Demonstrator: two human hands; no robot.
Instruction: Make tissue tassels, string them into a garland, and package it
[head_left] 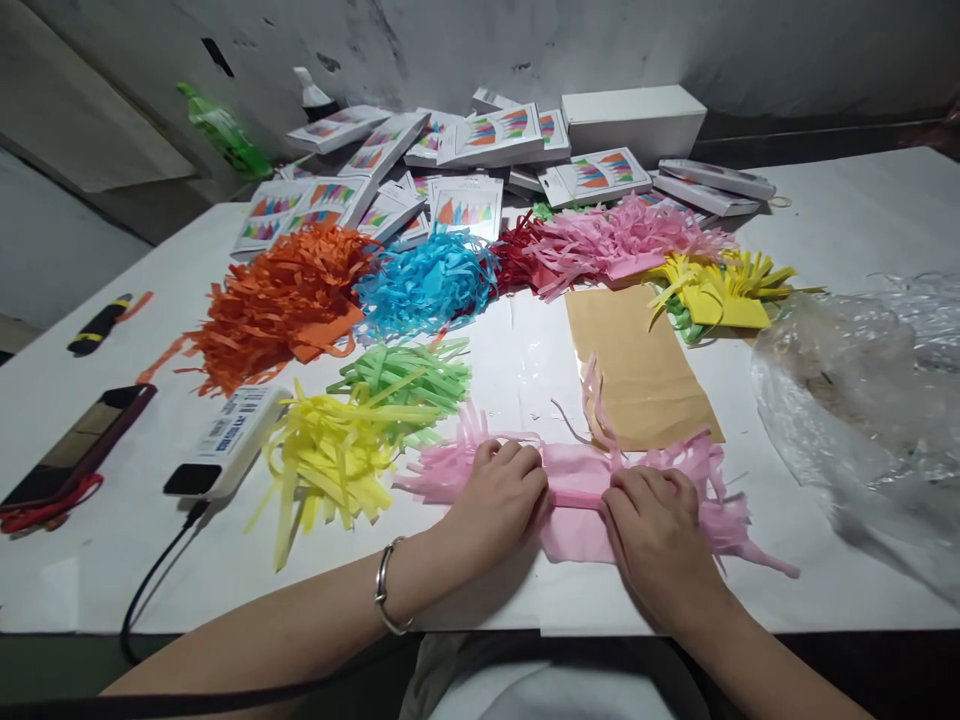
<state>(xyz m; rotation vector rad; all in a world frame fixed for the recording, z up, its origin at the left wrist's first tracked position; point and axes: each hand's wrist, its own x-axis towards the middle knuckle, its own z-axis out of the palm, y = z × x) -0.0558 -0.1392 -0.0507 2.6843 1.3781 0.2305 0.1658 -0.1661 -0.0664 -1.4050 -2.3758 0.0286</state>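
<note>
Left hand: the left hand (499, 490) lies palm down on the pink fringed paper (577, 490), fingers curled over the rolled middle edge and pressing it; a metal bracelet (386, 590) sits on the wrist.
Right hand: the right hand (652, 525) lies palm down just beside the left, fingers bent onto the same rolled edge; thumbs of both hands are hidden, so a full pinch cannot be confirmed.
Pink fringed paper: flat on the white table (847, 210) at the near edge, centre; cut strips fan out to the left and right of the hands.
Brown sheet: a brown paper sheet (637, 365) lies just behind the pink paper, touching its upper strips.
Near left piles: yellow fringe (330, 460) and green fringe (405, 380), overlapping each other, left of the pink paper.
Far piles: orange (281, 300), blue (427, 280), red (521, 255), pink (622, 240) and yellow with green (720, 290) fringes in an arc across the table.
Boxes: printed flat packs (465, 205) heaped at the back, beside a plain white box (637, 120).
Right side: a crumpled clear plastic bag (870, 400).
Left side: a phone (79, 445), a white power bank (229, 440) with a black cable (157, 570), a black marker (97, 325).
</note>
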